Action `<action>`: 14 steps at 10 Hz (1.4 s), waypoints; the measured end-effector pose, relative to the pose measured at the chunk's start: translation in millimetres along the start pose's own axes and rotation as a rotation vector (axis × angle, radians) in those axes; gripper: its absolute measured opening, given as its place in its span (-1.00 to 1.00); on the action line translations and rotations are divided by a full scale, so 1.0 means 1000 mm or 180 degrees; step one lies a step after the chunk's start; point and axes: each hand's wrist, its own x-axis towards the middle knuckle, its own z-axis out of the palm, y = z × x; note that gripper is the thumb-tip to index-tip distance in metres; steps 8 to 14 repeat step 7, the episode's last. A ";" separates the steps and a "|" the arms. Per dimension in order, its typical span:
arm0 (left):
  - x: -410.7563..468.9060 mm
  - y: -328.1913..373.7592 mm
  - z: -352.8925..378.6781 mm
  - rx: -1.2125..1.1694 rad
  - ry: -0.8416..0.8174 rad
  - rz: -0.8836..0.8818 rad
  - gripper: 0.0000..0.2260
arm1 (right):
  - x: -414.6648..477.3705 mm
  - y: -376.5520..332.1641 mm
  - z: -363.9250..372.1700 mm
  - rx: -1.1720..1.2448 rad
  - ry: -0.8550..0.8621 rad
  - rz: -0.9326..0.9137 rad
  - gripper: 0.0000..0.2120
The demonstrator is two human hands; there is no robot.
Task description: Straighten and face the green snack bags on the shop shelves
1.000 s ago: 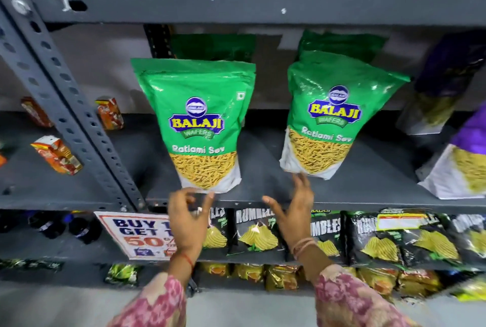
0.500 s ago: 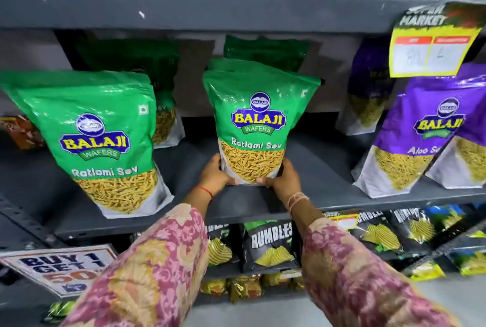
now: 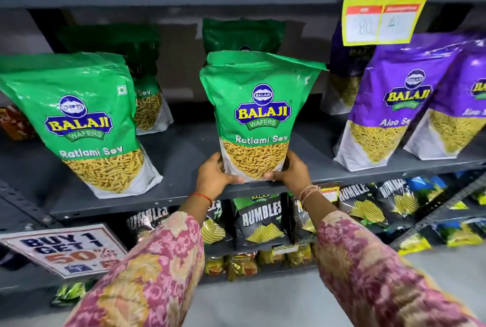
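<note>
A green Balaji Ratlami Sev bag (image 3: 259,106) stands upright at the front of the grey middle shelf (image 3: 184,158), label facing me. My left hand (image 3: 214,178) grips its lower left corner and my right hand (image 3: 292,173) grips its lower right corner. A second green bag (image 3: 79,119) stands at the front left, leaning a little to the left. Behind each front bag stands another green bag: one at the back left (image 3: 143,82), one at the back middle (image 3: 243,35), mostly hidden.
Purple Aloo Sev bags (image 3: 394,100) fill the shelf's right side. A yellow price tag (image 3: 381,11) hangs from the shelf above. Black Rumbles bags (image 3: 259,221) line the shelf below. A "Buy 1 Get 1" sign (image 3: 65,250) sits at the lower left.
A second ago both hands hung open below the shelf edge. They have since closed on the base of the right-hand green bag, and my view has shifted right and closer.
</note>
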 end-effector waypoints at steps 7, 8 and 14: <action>-0.053 0.024 -0.038 0.0466 0.1399 0.1084 -0.65 | -0.080 -0.052 0.016 0.0827 0.1532 -0.0909 -0.59; -0.053 0.024 -0.038 0.0466 0.1399 0.1084 -0.65 | -0.080 -0.052 0.016 0.0827 0.1532 -0.0909 -0.59; -0.053 0.024 -0.038 0.0466 0.1399 0.1084 -0.65 | -0.080 -0.052 0.016 0.0827 0.1532 -0.0909 -0.59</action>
